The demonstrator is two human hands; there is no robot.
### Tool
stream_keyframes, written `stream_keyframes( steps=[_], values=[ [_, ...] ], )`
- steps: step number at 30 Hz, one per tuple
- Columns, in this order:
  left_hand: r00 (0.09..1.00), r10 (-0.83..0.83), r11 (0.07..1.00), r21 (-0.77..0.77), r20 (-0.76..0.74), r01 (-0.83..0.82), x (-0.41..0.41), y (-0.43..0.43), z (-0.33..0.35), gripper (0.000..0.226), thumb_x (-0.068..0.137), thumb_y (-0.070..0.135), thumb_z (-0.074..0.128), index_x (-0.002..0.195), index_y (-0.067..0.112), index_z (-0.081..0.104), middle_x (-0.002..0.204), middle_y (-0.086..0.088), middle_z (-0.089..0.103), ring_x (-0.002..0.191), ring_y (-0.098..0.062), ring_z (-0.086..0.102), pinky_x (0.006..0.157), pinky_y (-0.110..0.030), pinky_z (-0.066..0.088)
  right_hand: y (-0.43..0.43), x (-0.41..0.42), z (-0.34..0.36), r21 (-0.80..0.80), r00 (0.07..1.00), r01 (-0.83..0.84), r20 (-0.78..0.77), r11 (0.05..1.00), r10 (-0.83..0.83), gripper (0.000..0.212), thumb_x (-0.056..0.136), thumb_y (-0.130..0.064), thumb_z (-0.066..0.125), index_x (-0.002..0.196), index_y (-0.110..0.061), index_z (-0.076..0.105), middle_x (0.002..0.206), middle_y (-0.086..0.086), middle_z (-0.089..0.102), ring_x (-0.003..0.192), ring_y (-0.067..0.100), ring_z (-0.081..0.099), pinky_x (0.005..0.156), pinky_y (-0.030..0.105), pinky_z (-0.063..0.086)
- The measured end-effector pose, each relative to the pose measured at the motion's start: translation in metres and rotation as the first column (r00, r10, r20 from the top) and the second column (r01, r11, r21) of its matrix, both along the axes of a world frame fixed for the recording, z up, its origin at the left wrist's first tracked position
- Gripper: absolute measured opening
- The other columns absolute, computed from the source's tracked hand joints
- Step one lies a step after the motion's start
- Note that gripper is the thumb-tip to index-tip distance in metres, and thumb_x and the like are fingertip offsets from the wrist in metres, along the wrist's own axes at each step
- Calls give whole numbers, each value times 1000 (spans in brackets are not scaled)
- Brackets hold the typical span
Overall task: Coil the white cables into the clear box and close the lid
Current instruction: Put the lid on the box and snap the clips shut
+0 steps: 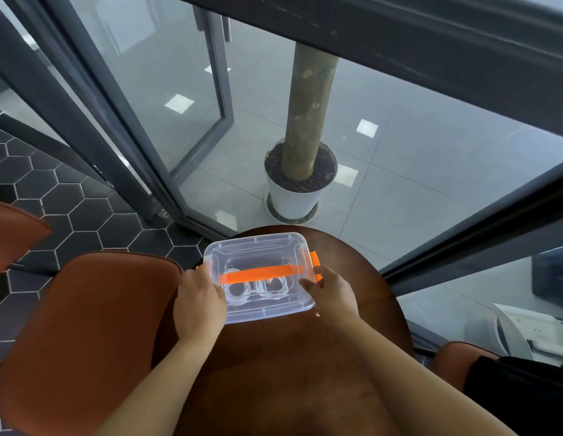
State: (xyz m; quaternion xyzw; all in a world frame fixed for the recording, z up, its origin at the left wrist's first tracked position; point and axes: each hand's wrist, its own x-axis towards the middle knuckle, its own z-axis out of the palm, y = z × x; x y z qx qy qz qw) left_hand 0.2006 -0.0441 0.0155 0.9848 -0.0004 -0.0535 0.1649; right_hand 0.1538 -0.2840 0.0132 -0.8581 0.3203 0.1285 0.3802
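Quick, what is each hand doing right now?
Left hand: grips the box at its left end.
Right hand: grips its right end, by the orange latch.

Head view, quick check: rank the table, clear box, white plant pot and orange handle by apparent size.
1. table
2. clear box
3. white plant pot, farther off, so its rank against the box is unsure
4. orange handle

Lidded clear box [267, 311] on the table, white cables [258, 289] coiled inside
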Motion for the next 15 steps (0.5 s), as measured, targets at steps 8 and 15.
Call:
stream_keyframes(
  steps=[8,15],
  values=[
    [895,-442,891,145,60,430,17,-62,-10,69,97,62,29,153,24,38,163,-18,29,151,-42,24,120,-57,23,-6,-1,2,-115,1000,12,-9,993,-13,63,84,-62,66,133,-25,55,125,-3,57,99,14,62,80,32,55],
    [887,-459,876,191,52,442,15,-61,-32,81,94,76,21,160,29,19,168,-15,10,155,-39,5,122,-61,15,-11,1,-12,179,996,60,-83,982,-45,69,75,-76,63,122,-25,59,114,-6,68,99,13,68,88,38,60]
  ],
)
